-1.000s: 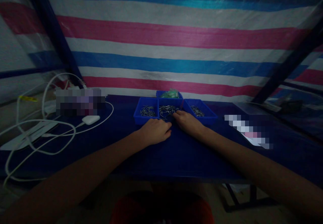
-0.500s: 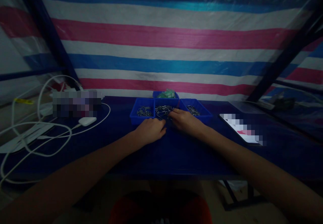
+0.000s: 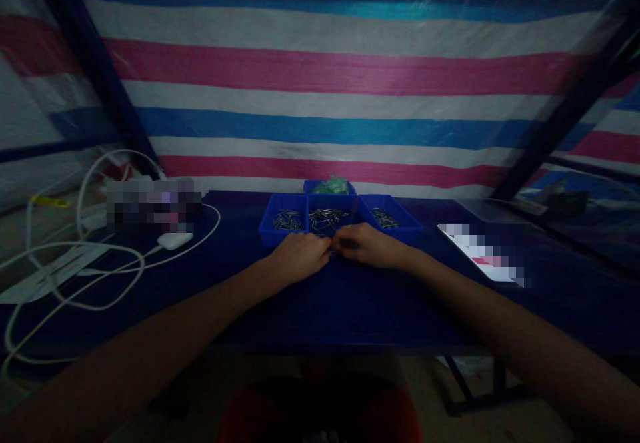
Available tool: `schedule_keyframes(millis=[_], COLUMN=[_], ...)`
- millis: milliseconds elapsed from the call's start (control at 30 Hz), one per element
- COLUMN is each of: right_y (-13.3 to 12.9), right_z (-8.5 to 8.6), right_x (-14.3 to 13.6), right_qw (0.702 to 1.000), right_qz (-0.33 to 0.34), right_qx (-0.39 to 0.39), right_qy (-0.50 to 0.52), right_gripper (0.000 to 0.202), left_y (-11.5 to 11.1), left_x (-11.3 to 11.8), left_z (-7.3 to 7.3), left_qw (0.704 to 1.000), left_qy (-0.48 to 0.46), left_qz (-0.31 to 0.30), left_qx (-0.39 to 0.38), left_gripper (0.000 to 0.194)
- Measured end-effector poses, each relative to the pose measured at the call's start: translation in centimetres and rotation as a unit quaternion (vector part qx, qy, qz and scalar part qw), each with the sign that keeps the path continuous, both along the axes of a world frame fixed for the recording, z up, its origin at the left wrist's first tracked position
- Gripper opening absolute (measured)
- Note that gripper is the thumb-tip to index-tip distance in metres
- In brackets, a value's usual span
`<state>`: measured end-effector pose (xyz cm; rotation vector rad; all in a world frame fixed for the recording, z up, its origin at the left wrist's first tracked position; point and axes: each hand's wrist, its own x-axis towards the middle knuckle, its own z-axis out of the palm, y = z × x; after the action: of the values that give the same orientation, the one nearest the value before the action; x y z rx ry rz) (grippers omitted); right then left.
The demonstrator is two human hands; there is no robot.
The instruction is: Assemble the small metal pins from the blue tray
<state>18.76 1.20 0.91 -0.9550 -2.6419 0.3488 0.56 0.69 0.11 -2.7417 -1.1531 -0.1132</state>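
Note:
Three blue bins stand side by side on the dark blue table: the left bin (image 3: 283,235), the middle bin (image 3: 332,199) and the right bin (image 3: 407,232), each with several thin metal pieces inside. My left hand (image 3: 301,256) is in front of the left and middle bins, its fingers pinched on something too small to make out. My right hand (image 3: 367,246) meets it fingertip to fingertip before the middle bin, its fingers also closed on something I cannot make out. Behind, another blue bin (image 3: 310,186) holds a green plastic bag (image 3: 334,184).
A lit phone (image 3: 480,256) lies right of the bins. On the left are white cables (image 3: 143,266), a white adapter (image 3: 175,239), a paper sheet (image 3: 55,273) and a blurred-out object (image 3: 150,206). Striped sheeting (image 3: 320,73) hangs behind the table.
My right hand has come out of the middle bin, toward me, and now meets my left hand's fingertips. My left hand has barely moved.

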Motion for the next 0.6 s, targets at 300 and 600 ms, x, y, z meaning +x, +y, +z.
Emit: schedule_keyframes(millis=[300, 600], right_y=[-0.29, 0.10], right_z=[-0.19, -0.74], right_x=[-0.02, 0.36], right_qw=[0.996, 0.993], right_qz=[-0.018, -0.043], right_qx=[0.045, 0.060], right_qy=[-0.079, -0.092], right_gripper=[0.014, 0.022], left_y=[-0.10, 0.03], left_x=[-0.03, -0.10], left_z=[0.17, 0.16], left_qw=[1.000, 1.000], left_qy=[-0.004, -0.005], left_qz=[0.002, 0.004], left_qx=[0.009, -0.002], left_gripper=[0.025, 0.026])
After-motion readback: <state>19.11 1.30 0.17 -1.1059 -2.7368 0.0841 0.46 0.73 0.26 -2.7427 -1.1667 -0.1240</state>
